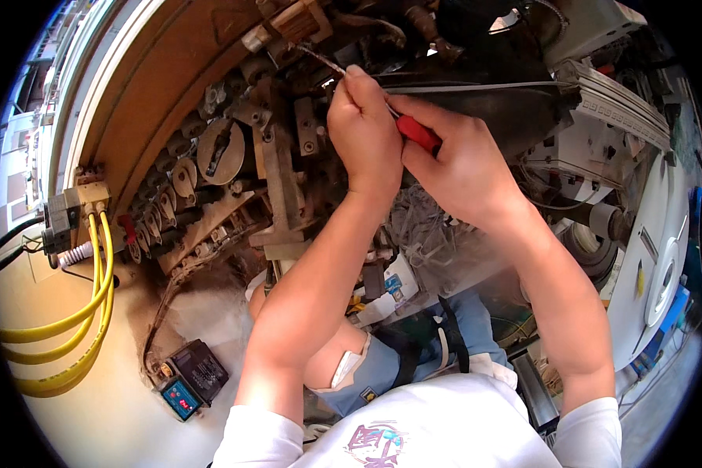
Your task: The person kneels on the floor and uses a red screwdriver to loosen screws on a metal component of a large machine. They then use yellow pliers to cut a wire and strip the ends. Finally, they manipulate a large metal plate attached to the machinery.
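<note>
My right hand (468,160) is closed around the red handle of a screwdriver (418,133). Its shaft runs up and left toward my left hand (364,132), which touches the right. Thumb and fingers of the left are pinched on a thin, dark, rough rod (320,58). This rod lies roughly in line with the screwdriver, but the left hand hides whether the two are one piece. The rod's far end reaches a small metal block (300,22) inside the opened machine. Beyond my hands runs a pale metal strip (476,87).
Left of my arms sits a row of dusty cams and levers (183,179) below a brown curved panel (168,70). Yellow hoses (93,312) bend at the far left. A small digital display box (182,398) stands lower left. Grey shreds (437,242) lie beneath my hands.
</note>
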Demonstrator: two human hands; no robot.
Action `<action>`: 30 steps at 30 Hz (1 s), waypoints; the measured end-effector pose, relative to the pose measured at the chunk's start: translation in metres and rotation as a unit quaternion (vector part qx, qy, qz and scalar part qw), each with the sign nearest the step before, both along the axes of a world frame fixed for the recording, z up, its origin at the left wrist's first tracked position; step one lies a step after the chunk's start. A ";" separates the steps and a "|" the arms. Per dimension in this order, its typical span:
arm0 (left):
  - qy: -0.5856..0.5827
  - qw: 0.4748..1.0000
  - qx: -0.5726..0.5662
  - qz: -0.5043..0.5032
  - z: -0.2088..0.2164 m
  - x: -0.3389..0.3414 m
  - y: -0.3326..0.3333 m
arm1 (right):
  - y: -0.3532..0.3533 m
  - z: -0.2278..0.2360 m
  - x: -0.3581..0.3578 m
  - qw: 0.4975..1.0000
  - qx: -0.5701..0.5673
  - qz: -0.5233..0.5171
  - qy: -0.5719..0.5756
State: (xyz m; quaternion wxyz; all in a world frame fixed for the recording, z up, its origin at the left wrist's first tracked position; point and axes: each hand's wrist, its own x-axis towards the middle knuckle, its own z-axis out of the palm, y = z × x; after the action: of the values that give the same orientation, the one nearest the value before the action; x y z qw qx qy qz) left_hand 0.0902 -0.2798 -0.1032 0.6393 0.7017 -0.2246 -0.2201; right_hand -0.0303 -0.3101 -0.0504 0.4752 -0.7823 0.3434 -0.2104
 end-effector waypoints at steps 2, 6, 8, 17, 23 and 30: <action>-0.004 1.000 -0.008 0.005 -0.003 -0.003 0.001 | 0.001 -0.004 0.004 0.999 -0.033 -0.008 -0.033; -0.025 0.999 -0.017 -0.025 0.000 -0.020 0.011 | -0.008 0.017 -0.020 0.996 0.041 0.057 0.049; 0.065 0.992 -0.031 -0.099 0.000 -0.031 0.010 | -0.015 0.013 -0.040 0.995 0.055 0.034 0.080; 0.137 0.982 -0.022 -0.129 0.010 -0.034 0.009 | -0.015 0.031 -0.052 0.975 0.194 0.002 0.110; 0.132 0.916 0.043 -0.378 0.011 -0.049 0.017 | 0.013 0.025 -0.133 0.992 0.111 -0.032 0.041; 0.320 0.879 -0.009 -0.354 0.038 -0.074 0.056 | 0.073 0.030 -0.209 0.994 -0.004 -0.068 0.090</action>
State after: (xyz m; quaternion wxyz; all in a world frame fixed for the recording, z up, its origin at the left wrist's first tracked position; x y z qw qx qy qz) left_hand 0.0158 -0.2242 -0.0656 0.5618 0.4609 -0.2430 -0.6426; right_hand -0.2396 -0.2369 -0.0200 0.4234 -0.7749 0.4366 -0.1724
